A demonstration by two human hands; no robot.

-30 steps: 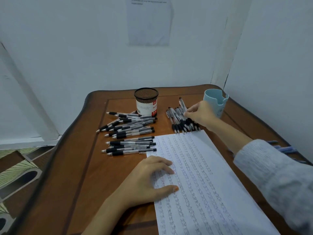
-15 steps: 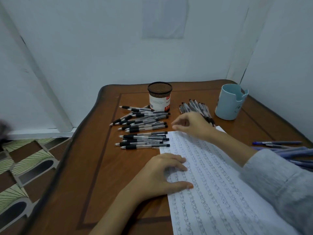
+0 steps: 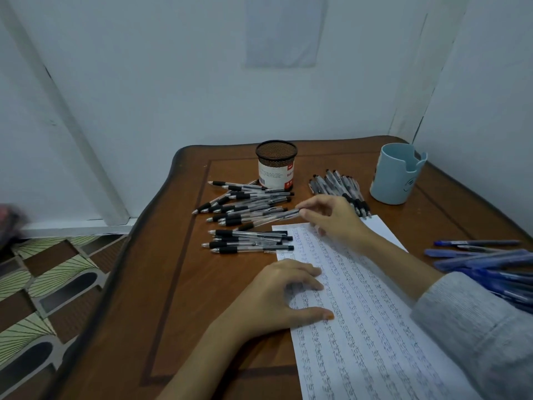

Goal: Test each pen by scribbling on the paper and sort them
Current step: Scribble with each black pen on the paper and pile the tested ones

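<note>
The pen point(image 3: 268, 218) under test lies nearly level just above the bench point(image 3: 178, 298), off the paper's point(image 3: 369, 336) eleven o'clock corner. Its rear end is pinched between thumb and fingers point(image 3: 302, 210) of the right hand point(image 3: 331, 217) and its tip points to nine o'clock over the scattered black pens point(image 3: 248, 202). The left hand point(image 3: 277, 295) rests on the scribbled paper's left edge, its fingers relaxed and holding nothing. A neat row of pens point(image 3: 251, 241) lies at the paper's ten o'clock. Another bunch point(image 3: 337, 183) sits at twelve, between a mesh cup point(image 3: 276, 164) and a pale blue cup point(image 3: 396, 174). Blue pens point(image 3: 487, 264) lie at three o'clock.
</note>
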